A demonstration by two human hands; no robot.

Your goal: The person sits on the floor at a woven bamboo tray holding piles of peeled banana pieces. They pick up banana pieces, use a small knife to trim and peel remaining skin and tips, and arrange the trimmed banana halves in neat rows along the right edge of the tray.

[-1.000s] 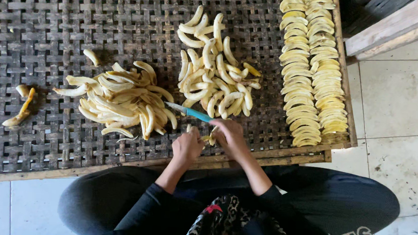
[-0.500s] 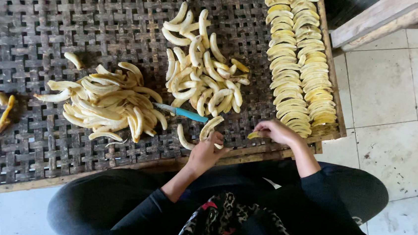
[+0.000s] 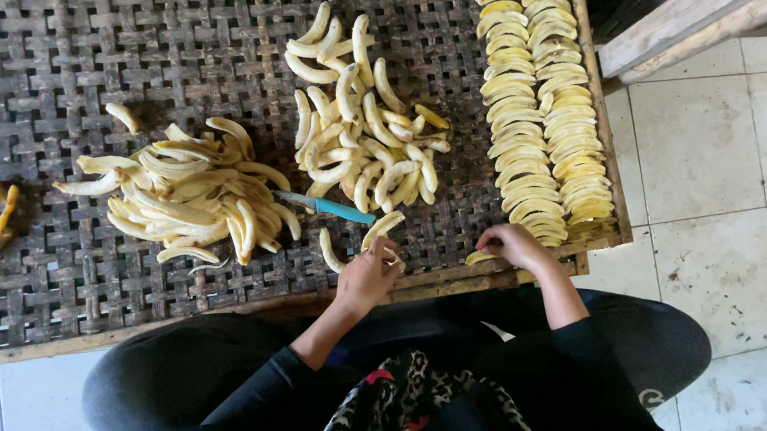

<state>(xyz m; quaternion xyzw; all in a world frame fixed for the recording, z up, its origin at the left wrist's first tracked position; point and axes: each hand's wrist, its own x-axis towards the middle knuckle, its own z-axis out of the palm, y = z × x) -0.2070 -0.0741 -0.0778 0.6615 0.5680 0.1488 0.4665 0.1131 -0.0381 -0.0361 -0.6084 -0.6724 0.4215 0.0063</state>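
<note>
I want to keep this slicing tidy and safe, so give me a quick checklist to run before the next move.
1. Right hand has hold of the banana slice: ok, at the rows' near end.
2. Sliced rows neatly overlapped: ok.
3. Left hand on a banana piece: ok, touching it.
4. Blue-handled knife out of both hands: ok, lying flat on the woven tray.
5. Knife blade clear of fingers: cannot tell, the blade is partly hidden by the left banana pile.

Surface [image 3: 96, 47]: dark grey-brown basket weave, pale wood rim. Peeled bananas [image 3: 363, 123] cream; slice rows [image 3: 548, 101] yellower. Slice in my right grip [image 3: 511, 246] yellow. Knife handle [image 3: 338, 209] turquoise. My sleeves black, cloth [image 3: 405, 400] leopard print. Floor tiles [image 3: 708, 150] off-white.
</note>
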